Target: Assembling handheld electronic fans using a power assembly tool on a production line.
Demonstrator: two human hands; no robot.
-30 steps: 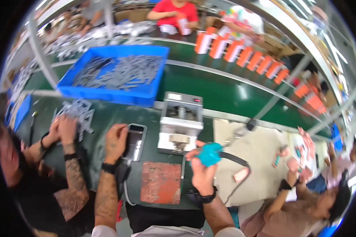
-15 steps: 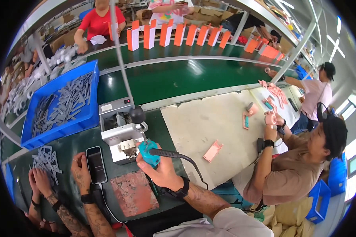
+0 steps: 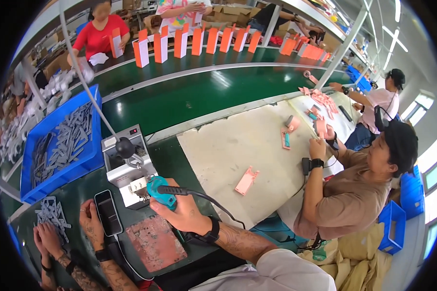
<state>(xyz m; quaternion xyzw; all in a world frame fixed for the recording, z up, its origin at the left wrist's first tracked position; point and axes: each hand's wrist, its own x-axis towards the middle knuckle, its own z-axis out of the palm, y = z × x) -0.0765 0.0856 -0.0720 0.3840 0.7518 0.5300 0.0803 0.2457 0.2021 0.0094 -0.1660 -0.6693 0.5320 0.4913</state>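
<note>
In my right hand [image 3: 184, 211] is a teal corded hand tool [image 3: 161, 191], its kind not clear. The fingers are closed round it, and a thick black cord runs off to the right. The tool is against the front of a small silver metal machine [image 3: 126, 162] with a white block [image 3: 139, 184] on it; the contact itself is hidden. A black ball knob [image 3: 125, 147] on a rod stands over the machine. My left hand [image 3: 92, 220] lies on the green table beside a phone [image 3: 108, 212], fingers loosely stretched, holding nothing I can see.
A worn reddish plate [image 3: 155, 242] lies near me. Left are a blue bin [image 3: 29, 191] of grey strips and a loose pile of strips [image 3: 52, 213] by another person's hands [image 3: 48, 240]. Right, a co-worker handles pink parts over a pale sheet [image 3: 218, 150]. A green conveyor [image 3: 204, 92] runs behind.
The view has shifted, so the scene sits further left. My right hand keeps the teal tool at the machine. Across the conveyor, the person in red has moved an orange-and-white box.
</note>
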